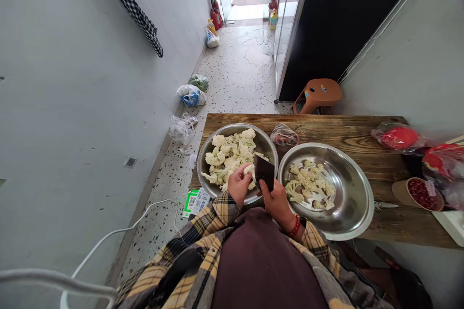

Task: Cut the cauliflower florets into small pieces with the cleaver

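My left hand [239, 185] is closed around a cauliflower floret [249, 170] over the near rim of the left metal bowl [201, 155]. Gripped in my right hand [278, 203] is a cleaver [264, 172], its dark broad blade upright against the floret's right side. Large cauliflower pieces [232, 150] fill the left bowl. To the right stands a wider metal basin [353, 178], where smaller cut florets [310, 183] lie on the bottom. The cleaver's handle is mostly hidden by my fingers.
Between the bowls' far sides lies a plastic-wrapped bundle [284, 137] on the wooden table [337, 128]. A tub of red beans or berries [422, 194], a knife [386, 205] and a red packet [398, 137] sit right. A brown stool [321, 92] stands beyond; bags [191, 95] line the left wall.
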Demonstrator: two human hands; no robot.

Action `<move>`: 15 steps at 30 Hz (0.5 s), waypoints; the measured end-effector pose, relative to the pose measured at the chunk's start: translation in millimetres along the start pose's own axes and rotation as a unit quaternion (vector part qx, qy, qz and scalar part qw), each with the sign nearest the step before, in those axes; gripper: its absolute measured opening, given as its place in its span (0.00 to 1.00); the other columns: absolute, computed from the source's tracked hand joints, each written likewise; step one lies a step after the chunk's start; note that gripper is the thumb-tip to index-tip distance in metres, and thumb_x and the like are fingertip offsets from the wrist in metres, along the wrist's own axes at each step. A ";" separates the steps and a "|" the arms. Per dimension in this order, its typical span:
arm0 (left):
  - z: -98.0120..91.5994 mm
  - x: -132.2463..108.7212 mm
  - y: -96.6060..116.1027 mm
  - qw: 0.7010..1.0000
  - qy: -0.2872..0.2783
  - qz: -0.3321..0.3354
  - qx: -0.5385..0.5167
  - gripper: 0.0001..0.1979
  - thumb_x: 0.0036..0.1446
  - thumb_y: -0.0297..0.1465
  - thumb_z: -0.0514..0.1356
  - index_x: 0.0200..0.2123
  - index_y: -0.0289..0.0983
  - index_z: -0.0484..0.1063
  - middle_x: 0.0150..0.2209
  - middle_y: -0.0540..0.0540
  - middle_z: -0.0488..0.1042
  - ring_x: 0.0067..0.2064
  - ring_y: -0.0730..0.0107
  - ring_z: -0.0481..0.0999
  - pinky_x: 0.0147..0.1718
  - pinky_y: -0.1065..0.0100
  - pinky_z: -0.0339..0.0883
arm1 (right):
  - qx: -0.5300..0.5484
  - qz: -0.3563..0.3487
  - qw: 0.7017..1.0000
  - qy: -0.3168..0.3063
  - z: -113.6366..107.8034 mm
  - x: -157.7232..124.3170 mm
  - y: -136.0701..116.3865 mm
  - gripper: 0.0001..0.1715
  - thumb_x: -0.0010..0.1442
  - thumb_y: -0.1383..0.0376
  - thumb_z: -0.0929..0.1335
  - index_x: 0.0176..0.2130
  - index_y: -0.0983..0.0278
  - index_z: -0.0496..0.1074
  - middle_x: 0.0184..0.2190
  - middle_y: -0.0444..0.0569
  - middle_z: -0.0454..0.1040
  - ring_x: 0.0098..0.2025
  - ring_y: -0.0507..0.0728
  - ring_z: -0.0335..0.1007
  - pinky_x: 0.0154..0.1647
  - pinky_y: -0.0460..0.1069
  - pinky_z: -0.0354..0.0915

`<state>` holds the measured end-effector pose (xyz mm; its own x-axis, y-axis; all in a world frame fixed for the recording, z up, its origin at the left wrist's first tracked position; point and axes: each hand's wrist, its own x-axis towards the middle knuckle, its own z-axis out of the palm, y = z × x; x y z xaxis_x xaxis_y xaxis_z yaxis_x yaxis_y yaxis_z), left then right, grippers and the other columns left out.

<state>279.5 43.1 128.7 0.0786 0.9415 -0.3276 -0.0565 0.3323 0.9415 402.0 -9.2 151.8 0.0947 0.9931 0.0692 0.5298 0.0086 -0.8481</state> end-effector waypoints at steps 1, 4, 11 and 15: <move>0.9 -0.4 -1.0 0.999 -0.001 -0.016 -0.031 0.21 0.50 0.35 0.61 0.48 0.34 0.73 0.33 0.47 0.78 0.31 0.70 0.74 0.33 0.68 0.69 | -0.001 -0.004 1.000 0.000 0.4 -0.4 0.4 0.19 0.67 0.56 0.57 0.42 0.63 0.70 0.30 0.51 0.74 0.35 0.59 0.73 0.38 0.52 0.67; 3.9 -2.3 -1.9 0.995 0.008 -0.030 -0.095 0.21 0.48 0.35 0.63 0.47 0.33 0.72 0.36 0.46 0.78 0.34 0.70 0.75 0.37 0.68 0.70 | -0.013 -0.015 1.000 0.018 2.5 -1.1 0.8 0.20 0.67 0.55 0.57 0.43 0.64 0.70 0.31 0.52 0.74 0.35 0.60 0.73 0.40 0.54 0.68; 8.3 -4.0 1.1 0.999 0.029 -0.006 -0.046 0.19 0.49 0.33 0.62 0.45 0.34 0.73 0.39 0.45 0.78 0.39 0.66 0.76 0.42 0.67 0.70 | -0.034 -0.014 0.998 0.049 7.8 3.2 2.6 0.20 0.66 0.55 0.57 0.42 0.64 0.69 0.33 0.54 0.74 0.36 0.60 0.72 0.41 0.56 0.68; 8.6 -2.4 0.6 0.999 0.025 0.016 -0.020 0.16 0.50 0.33 0.61 0.43 0.35 0.74 0.39 0.45 0.78 0.41 0.66 0.75 0.44 0.67 0.69 | -0.038 -0.009 0.998 0.051 9.6 8.4 6.5 0.20 0.65 0.54 0.57 0.40 0.65 0.68 0.34 0.55 0.74 0.37 0.60 0.72 0.41 0.56 0.69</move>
<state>287.8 40.6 130.8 0.0256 0.9532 -0.3014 -0.0970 0.3024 0.9482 398.1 0.4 141.7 0.1689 0.9756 0.1402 0.5936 0.0129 -0.8047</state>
